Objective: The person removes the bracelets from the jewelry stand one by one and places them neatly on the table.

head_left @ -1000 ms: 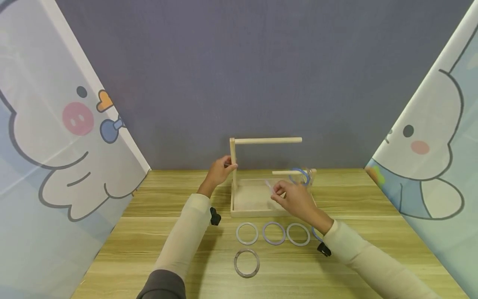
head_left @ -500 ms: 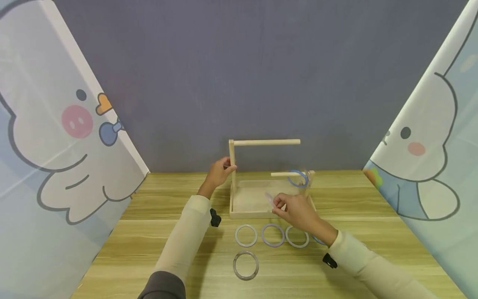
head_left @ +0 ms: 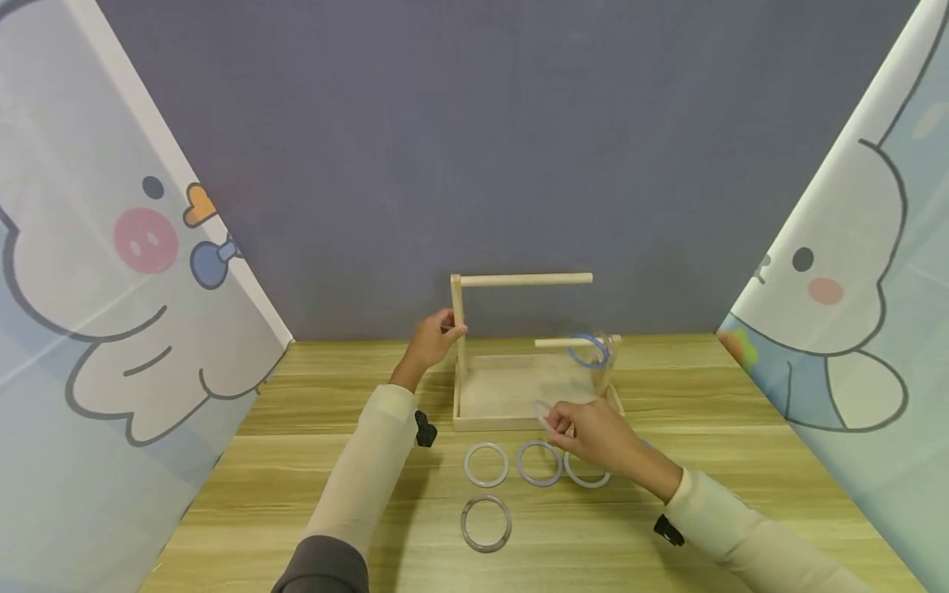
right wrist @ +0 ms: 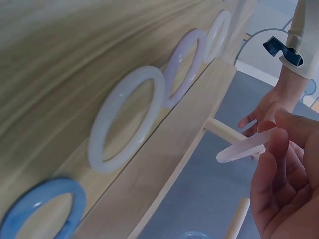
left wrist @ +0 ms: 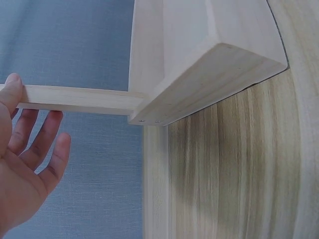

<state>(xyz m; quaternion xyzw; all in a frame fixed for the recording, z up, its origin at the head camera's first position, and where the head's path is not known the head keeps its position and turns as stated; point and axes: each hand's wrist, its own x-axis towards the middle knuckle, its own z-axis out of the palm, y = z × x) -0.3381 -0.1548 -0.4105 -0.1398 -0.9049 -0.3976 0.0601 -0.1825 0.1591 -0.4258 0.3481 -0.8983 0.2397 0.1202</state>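
Note:
A light wooden stand has a tray base [head_left: 493, 425], an upright post [head_left: 457, 298] with a long top bar, and a shorter peg on the right. My left hand [head_left: 432, 342] grips the post; in the left wrist view, its thumb lies on the near side and the fingers behind. My right hand [head_left: 599, 432] pinches a pale pink bangle [right wrist: 241, 149] between thumb and fingers, held tilted just over the tray's front edge. A blue bangle [head_left: 591, 366] hangs on the short peg, beside clear ones that are hard to make out.
Before the tray lie a white bangle [head_left: 468, 466], a lavender one [head_left: 520, 464], another white one [right wrist: 99, 129] and a blue one [right wrist: 52, 186], partly hidden by my right arm in the head view. Nearer is a grey-brown bangle [head_left: 485, 549]. A grey wall stands behind.
My right hand has moved down and toward me with the pink bangle, from above the tray to its front edge. The left hand stays on the post.

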